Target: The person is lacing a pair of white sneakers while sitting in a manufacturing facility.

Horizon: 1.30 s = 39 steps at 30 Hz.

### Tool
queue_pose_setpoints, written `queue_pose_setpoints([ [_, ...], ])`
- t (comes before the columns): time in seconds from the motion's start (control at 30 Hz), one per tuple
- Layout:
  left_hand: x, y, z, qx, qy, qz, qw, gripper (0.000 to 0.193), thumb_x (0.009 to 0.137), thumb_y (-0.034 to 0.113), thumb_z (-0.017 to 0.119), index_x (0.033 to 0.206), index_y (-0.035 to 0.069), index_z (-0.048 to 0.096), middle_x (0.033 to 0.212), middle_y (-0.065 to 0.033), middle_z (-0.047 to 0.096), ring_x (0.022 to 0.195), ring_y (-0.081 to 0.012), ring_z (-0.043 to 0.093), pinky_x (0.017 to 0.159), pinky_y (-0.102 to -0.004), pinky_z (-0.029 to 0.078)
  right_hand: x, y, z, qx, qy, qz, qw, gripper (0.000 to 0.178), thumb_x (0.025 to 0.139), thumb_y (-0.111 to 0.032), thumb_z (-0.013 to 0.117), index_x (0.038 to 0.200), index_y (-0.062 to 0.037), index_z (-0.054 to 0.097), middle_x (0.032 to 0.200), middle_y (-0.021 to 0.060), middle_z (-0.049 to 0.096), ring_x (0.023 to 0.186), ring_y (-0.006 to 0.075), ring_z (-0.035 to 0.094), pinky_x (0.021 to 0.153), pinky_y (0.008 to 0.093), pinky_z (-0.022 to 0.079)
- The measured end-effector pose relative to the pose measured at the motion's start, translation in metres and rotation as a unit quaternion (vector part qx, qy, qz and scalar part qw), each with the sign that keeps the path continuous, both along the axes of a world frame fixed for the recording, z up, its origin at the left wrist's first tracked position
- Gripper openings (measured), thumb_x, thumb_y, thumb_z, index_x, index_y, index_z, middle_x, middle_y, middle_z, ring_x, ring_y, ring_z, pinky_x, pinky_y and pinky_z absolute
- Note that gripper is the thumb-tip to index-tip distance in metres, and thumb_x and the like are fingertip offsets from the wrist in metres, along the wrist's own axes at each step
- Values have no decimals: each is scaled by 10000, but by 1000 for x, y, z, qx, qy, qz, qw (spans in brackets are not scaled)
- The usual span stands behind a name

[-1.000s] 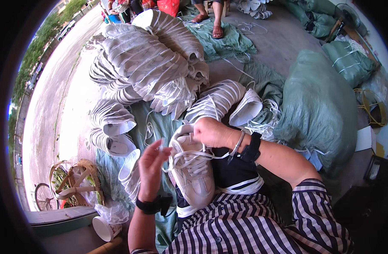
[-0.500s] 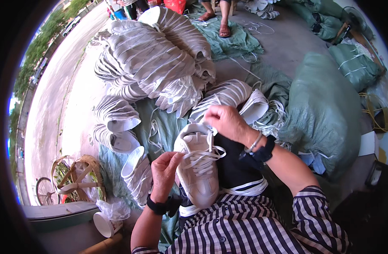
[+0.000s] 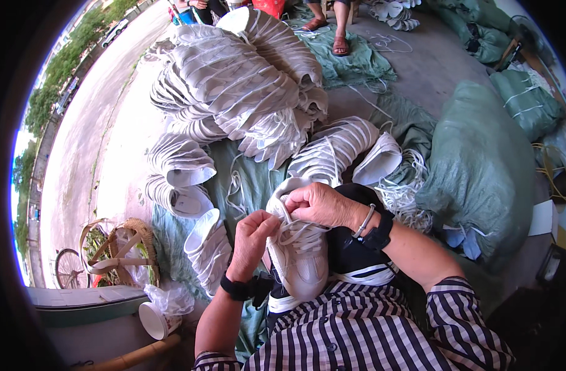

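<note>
A whitish shoe upper point(image 3: 306, 276) rests on my lap, toe toward me, with a white shoelace point(image 3: 307, 238) threaded across its front. At its left eyelet edge my left hand point(image 3: 253, 238) is closed in a pinch, apparently on the lace. My right hand point(image 3: 320, 205) reaches over the collar and tongue, thumb and fingers pinched close to the left fingertips. What lies between the right fingers is mostly hidden, but it seems to be the lace. More white laces point(image 3: 372, 274) lie over my dark-clad thigh.
A big heap of nested shoe uppers point(image 3: 233, 80) stands ahead, with smaller stacks point(image 3: 205, 253) at left. Loose laces point(image 3: 406, 207) lie beside a large green sack point(image 3: 480, 173) at right. A paper cup point(image 3: 153, 320) and woven basket point(image 3: 134, 247) are at left. Another person's feet point(image 3: 340, 46) show ahead.
My right hand has come down and left from above the collar to the left eyelet edge. My left hand has moved slightly up toward it. The lace loop at right no longer shows.
</note>
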State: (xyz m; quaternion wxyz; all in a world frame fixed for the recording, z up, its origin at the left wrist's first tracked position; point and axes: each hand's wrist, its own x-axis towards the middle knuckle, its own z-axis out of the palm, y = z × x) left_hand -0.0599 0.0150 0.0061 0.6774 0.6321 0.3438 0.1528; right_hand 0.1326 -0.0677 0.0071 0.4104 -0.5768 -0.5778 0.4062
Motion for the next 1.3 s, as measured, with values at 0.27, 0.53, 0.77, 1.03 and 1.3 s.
queue_pose_setpoints([
  [0.27, 24, -19, 21, 590, 131, 4, 796, 125, 750, 139, 654, 687, 80, 563, 662, -55, 566, 684, -251, 550, 588, -376, 445, -1, -6, -5, 30, -1, -17, 999, 224, 782, -66, 633, 1002, -51, 672, 829, 61, 687, 764, 100, 623, 731, 256, 488],
  [0.53, 14, 3, 10, -46, -4, -34, 998, 208, 871, 224, 649, 754, 65, 584, 720, 48, 567, 666, -29, 467, 627, -188, 358, 1, -1, -4, 33, -33, -33, 998, 154, 750, -165, 648, 870, -74, 680, 778, 105, 668, 739, 240, 651, 692, 317, 492],
  [0.77, 7, 10, 6, -93, 39, -30, 994, 302, 923, 351, 552, 841, 71, 630, 769, 25, 603, 716, -60, 530, 700, -220, 394, 46, -4, -16, 87, -53, -125, 987, 105, 757, -131, 650, 785, -30, 659, 721, 94, 642, 665, 197, 623, 641, 300, 486],
  [1.03, 6, -5, 17, -1, 55, -22, 998, 350, 910, 394, 554, 832, 62, 632, 769, 28, 592, 737, -63, 513, 710, -227, 384, 94, -42, -68, -27, -115, -275, 954, 165, 735, -177, 688, 766, -17, 667, 712, 110, 648, 651, 207, 626, 636, 317, 483],
  [1.3, -3, -1, 15, -143, 54, -20, 988, 243, 911, 272, 551, 773, 75, 586, 745, 5, 591, 705, -114, 540, 705, -258, 420, 84, -55, -48, -45, -89, -226, 969, 195, 802, -191, 642, 852, -2, 647, 760, 134, 655, 719, 231, 638, 682, 329, 487],
])
